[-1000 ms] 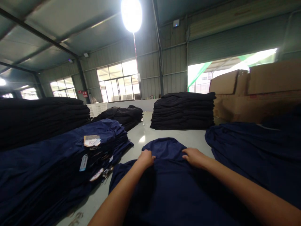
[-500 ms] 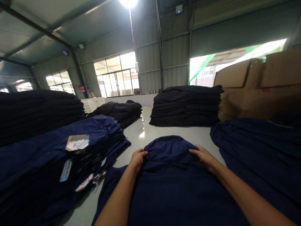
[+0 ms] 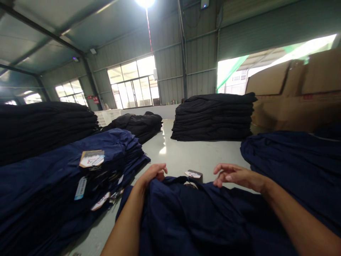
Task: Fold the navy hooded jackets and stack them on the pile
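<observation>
A navy blue garment (image 3: 202, 217) lies in loose folds on the table in front of me, its gathered far edge showing a pale neck label. A printed hang tag (image 3: 194, 174) rests just past that edge. My left hand (image 3: 153, 174) is at the garment's far left corner, fingers curved and loose, nothing visibly gripped. On the other side, my right hand (image 3: 234, 176) hovers just above the cloth with its fingers apart and empty.
To the left lies a stack of navy garments (image 3: 112, 142) with hang tags (image 3: 92, 159). Black garment stacks (image 3: 213, 117) stand at the back and far left (image 3: 48, 121). More navy garments (image 3: 295, 170) lie on the right, before cardboard boxes (image 3: 287, 92).
The rounded far part of the garment that both hands pinched has dropped toward me, exposing the label and hang tag. Both hands have loosened, and the right moved slightly right.
</observation>
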A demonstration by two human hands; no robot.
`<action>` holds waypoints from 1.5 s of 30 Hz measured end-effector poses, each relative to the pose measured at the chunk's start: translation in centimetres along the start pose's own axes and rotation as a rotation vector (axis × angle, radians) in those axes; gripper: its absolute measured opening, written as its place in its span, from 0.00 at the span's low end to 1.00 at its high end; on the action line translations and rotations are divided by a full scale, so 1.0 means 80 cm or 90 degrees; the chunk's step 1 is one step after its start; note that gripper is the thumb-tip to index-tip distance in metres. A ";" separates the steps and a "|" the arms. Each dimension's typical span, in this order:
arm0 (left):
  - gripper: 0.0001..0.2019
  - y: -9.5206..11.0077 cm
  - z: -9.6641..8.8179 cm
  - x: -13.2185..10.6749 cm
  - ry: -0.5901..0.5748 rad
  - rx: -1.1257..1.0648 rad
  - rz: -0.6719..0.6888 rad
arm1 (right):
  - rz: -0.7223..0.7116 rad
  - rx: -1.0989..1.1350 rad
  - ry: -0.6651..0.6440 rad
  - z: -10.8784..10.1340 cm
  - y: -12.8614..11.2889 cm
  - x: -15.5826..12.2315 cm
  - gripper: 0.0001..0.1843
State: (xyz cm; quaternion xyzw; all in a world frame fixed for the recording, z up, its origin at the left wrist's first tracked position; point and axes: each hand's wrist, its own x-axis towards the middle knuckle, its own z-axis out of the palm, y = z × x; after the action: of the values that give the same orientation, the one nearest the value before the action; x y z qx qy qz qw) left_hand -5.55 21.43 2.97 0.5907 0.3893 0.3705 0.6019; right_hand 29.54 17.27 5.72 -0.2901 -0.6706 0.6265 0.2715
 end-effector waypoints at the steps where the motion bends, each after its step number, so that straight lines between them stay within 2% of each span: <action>1: 0.21 0.000 0.003 0.002 -0.010 0.021 -0.005 | 0.039 -0.067 -0.024 0.004 -0.004 0.002 0.19; 4: 0.20 0.012 0.014 0.002 -0.052 0.115 -0.040 | 0.102 -0.250 -0.082 0.019 -0.019 0.008 0.21; 9: 0.17 0.053 0.030 -0.022 -0.205 0.358 -0.164 | 0.104 -0.529 -0.132 0.050 -0.043 0.010 0.27; 11: 0.16 0.069 0.036 -0.033 -0.236 0.458 -0.191 | 0.132 -0.586 -0.139 0.062 -0.050 0.007 0.27; 15: 0.12 0.090 0.044 -0.053 -0.173 0.613 -0.210 | 0.216 -0.586 -0.161 0.083 -0.058 0.001 0.32; 17: 0.08 0.094 0.042 -0.058 -0.131 0.652 -0.226 | 0.259 -0.598 -0.148 0.088 -0.057 0.001 0.29; 19: 0.06 0.094 0.035 -0.060 -0.105 0.659 -0.229 | 0.287 -0.614 -0.111 0.087 -0.053 0.002 0.20; 21: 0.07 0.089 0.025 -0.059 -0.100 0.606 -0.182 | 0.266 -0.580 -0.092 0.078 -0.051 0.003 0.11; 24: 0.13 0.081 0.008 -0.057 -0.075 0.409 -0.022 | 0.115 -0.407 -0.068 0.059 -0.053 -0.002 0.14; 26: 0.17 0.075 -0.002 -0.057 -0.033 0.270 0.055 | 0.018 -0.272 0.013 0.046 -0.054 -0.006 0.18; 28: 0.20 0.070 -0.009 -0.056 -0.003 0.196 0.072 | -0.024 -0.195 0.118 0.035 -0.051 -0.008 0.20; 29: 0.20 0.068 -0.012 -0.056 -0.001 0.199 0.066 | -0.023 -0.201 0.140 0.030 -0.047 -0.006 0.20; 31: 0.21 0.064 -0.016 -0.053 -0.021 0.285 0.020 | 0.016 -0.306 0.143 0.024 -0.039 -0.001 0.20; 33: 0.21 0.060 -0.019 -0.049 -0.062 0.416 -0.065 | 0.091 -0.460 0.126 0.022 -0.032 0.004 0.20; 35: 0.21 0.058 -0.019 -0.046 -0.098 0.486 -0.133 | 0.126 -0.514 0.098 0.022 -0.030 0.006 0.20; 37: 0.22 0.058 -0.020 -0.045 -0.107 0.461 -0.120 | 0.099 -0.452 0.056 0.023 -0.032 0.004 0.21; 40: 0.21 0.058 -0.021 -0.046 -0.083 0.392 -0.032 | 0.054 -0.393 0.039 0.020 -0.035 0.000 0.22; 42: 0.21 0.055 -0.021 -0.043 -0.055 0.441 -0.028 | 0.063 -0.452 0.066 0.016 -0.030 0.001 0.22; 45: 0.19 0.043 -0.017 -0.033 -0.014 0.572 -0.072 | 0.098 -0.552 0.090 0.011 -0.015 0.008 0.21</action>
State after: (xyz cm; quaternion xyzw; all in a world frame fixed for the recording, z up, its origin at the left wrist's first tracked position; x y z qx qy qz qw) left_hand -7.84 19.67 6.52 0.7750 0.5366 0.1255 0.3093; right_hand 28.42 17.07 6.85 -0.4684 -0.8275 0.2843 0.1224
